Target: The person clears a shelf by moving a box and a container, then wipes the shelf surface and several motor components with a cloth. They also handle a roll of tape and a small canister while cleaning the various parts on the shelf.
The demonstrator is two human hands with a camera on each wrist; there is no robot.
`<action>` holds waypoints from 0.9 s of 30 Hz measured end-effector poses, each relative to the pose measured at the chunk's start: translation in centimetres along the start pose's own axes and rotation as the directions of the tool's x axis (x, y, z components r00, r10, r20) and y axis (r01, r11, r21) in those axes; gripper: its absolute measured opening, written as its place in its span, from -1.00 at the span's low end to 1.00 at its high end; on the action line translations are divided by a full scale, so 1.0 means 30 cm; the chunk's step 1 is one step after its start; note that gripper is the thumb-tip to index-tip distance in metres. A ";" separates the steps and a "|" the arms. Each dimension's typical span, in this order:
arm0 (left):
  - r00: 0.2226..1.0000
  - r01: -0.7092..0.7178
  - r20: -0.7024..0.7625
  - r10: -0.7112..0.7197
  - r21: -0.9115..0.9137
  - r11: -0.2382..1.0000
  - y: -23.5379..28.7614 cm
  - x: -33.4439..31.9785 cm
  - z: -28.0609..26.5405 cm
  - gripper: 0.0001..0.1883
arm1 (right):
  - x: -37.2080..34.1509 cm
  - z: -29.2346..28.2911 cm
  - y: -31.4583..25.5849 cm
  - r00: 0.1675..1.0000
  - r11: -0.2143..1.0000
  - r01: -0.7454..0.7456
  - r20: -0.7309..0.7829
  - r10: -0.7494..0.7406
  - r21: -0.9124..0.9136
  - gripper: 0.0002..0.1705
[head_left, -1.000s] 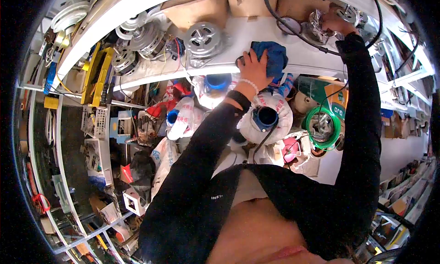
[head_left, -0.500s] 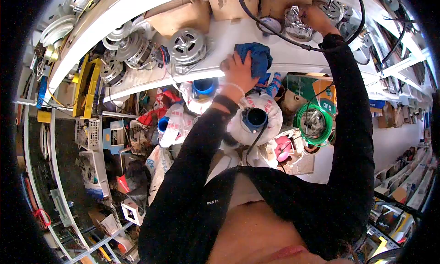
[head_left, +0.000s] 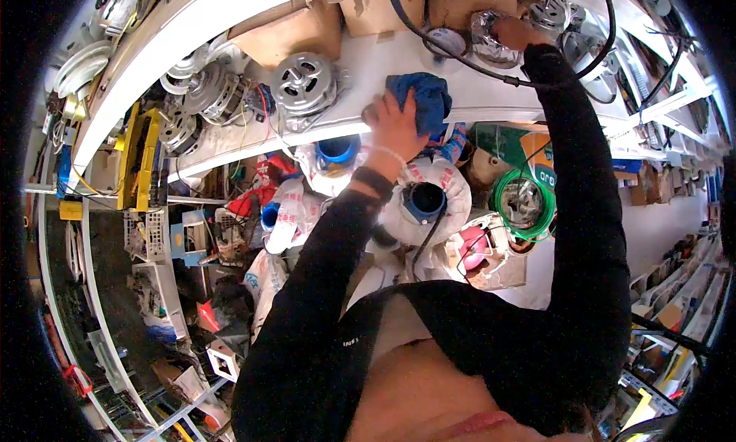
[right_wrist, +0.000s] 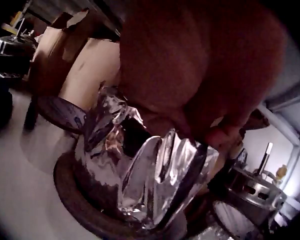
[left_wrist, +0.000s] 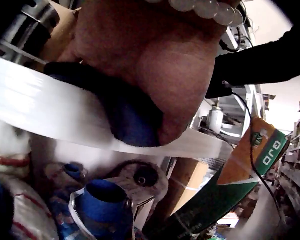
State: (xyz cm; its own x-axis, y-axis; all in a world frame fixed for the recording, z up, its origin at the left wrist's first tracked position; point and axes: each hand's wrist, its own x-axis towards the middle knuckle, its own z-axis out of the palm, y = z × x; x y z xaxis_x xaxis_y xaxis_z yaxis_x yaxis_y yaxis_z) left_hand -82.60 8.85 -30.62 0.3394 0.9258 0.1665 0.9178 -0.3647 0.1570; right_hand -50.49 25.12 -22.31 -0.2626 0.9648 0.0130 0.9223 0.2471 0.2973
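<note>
My left hand (head_left: 399,128) grips a bundled blue cloth (head_left: 431,103) at the front edge of the white shelf (head_left: 360,74). In the left wrist view the palm and thumb of that hand (left_wrist: 150,65) lie against the dark blue cloth (left_wrist: 135,122). Farther back on the right, my right hand (head_left: 520,34) holds crumpled silver foil (head_left: 491,49). The right wrist view has the hand (right_wrist: 195,60) over the foil (right_wrist: 165,180), its fingertips partly hidden at the upper folds. The foil sits in a dark round rim (right_wrist: 72,195).
Metal motor parts (head_left: 305,83) stand left along the shelf, with cardboard boxes (head_left: 287,32) behind. A black cable (head_left: 460,57) loops before the foil. Under the shelf are a white-wrapped item with a dark blue opening (head_left: 424,200), green coiled wire (head_left: 502,204) and a yellow bracket (head_left: 138,158).
The head view has shifted, moving the shelf items leftward. My left hand keeps its grip on the cloth. My right hand stays at the foil, which looks lower and wider than half a second ago.
</note>
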 end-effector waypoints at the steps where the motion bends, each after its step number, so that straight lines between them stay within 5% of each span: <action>1: 1.000 -0.005 0.013 0.005 0.001 1.000 -0.002 -0.006 -0.001 0.02 | -0.006 0.004 0.015 0.989 0.992 0.126 -0.069 -0.127 -0.020 -0.73; 4: 1.000 -0.025 0.010 0.025 0.008 1.000 -0.021 0.003 0.004 0.03 | -0.016 0.052 0.128 0.932 0.841 0.328 -0.292 -0.214 0.430 -0.63; 5: 0.999 -0.041 0.000 0.041 0.006 0.999 -0.031 0.004 0.018 0.03 | -0.102 -0.048 0.038 0.944 0.727 0.195 -0.327 0.042 0.658 -0.56; 6: 0.998 -0.063 -0.009 0.063 0.001 0.998 -0.036 0.005 0.023 0.03 | -0.123 -0.021 0.046 0.863 0.790 0.017 -0.408 0.298 0.612 -0.60; 8: 0.998 -0.066 0.023 0.065 0.011 0.998 -0.034 0.003 0.006 0.01 | -0.240 -0.044 -0.023 0.578 0.621 -0.102 -0.462 0.673 0.777 -0.67; 10: 0.995 -0.055 0.082 0.056 -0.007 0.998 -0.026 0.008 -0.036 -0.01 | -0.335 -0.004 -0.199 0.576 0.583 -0.022 -0.466 0.672 0.812 -0.83; 11: 0.995 -0.065 0.070 0.065 0.001 0.998 -0.025 0.005 -0.046 -0.05 | -0.340 0.130 -0.285 0.663 0.632 0.144 -0.548 0.509 0.761 -0.71; 12: 0.995 -0.076 0.058 0.075 0.010 0.997 -0.028 0.003 -0.054 -0.08 | -0.419 0.006 -0.516 0.873 0.589 -0.114 -0.202 0.443 0.800 -0.63; 13: 0.995 -0.088 0.045 0.087 0.021 0.996 -0.034 0.003 -0.057 -0.12 | -0.444 -0.014 -0.635 0.946 0.557 0.154 -0.284 0.155 0.816 -0.48; 14: 0.994 -0.113 0.011 0.112 0.027 0.993 -0.050 0.015 -0.027 -0.16 | -0.433 0.058 -0.747 0.931 0.745 0.177 -0.356 0.085 0.643 -0.37; 16: 0.986 -0.157 -0.051 0.159 0.038 0.987 -0.092 0.042 0.060 -0.25 | -0.422 0.047 -0.896 0.911 0.770 0.017 -0.328 0.252 0.638 -0.28; 17: 0.972 -0.192 -0.123 0.200 0.071 0.979 -0.097 0.036 0.046 -0.40 | -0.398 0.039 -0.905 0.924 0.780 -0.007 -0.293 0.244 0.626 -0.28; 19: 0.980 -0.196 -0.039 0.197 0.029 0.980 -0.093 0.039 -0.001 -0.41 | -0.353 0.030 -0.885 0.948 0.798 -0.063 -0.213 0.236 0.600 -0.27; 22: 0.981 -0.192 -0.023 0.192 -0.020 0.981 -0.059 0.033 -0.039 -0.49 | -0.335 0.040 -0.824 0.960 0.792 0.034 -0.241 0.145 0.610 -0.28; 23: 0.977 -0.208 -0.046 0.207 -0.026 0.978 -0.055 0.026 -0.042 -0.51 | -0.346 0.003 -0.824 0.959 0.725 0.025 -0.222 0.177 0.689 -0.30; 27: 0.944 -0.249 -0.200 0.264 0.100 0.963 -0.090 0.029 0.066 -0.48 | -0.376 0.067 -0.860 0.885 0.799 0.046 -0.395 0.245 0.599 -0.36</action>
State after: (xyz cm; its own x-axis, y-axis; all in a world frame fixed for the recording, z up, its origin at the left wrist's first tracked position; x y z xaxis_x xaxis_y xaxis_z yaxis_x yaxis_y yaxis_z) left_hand -84.38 10.85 -32.83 0.5217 0.7573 0.3929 0.8205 -0.5715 0.0122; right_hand -70.77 8.04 -32.04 -0.1183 0.8792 0.4616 0.8949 0.2958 -0.3340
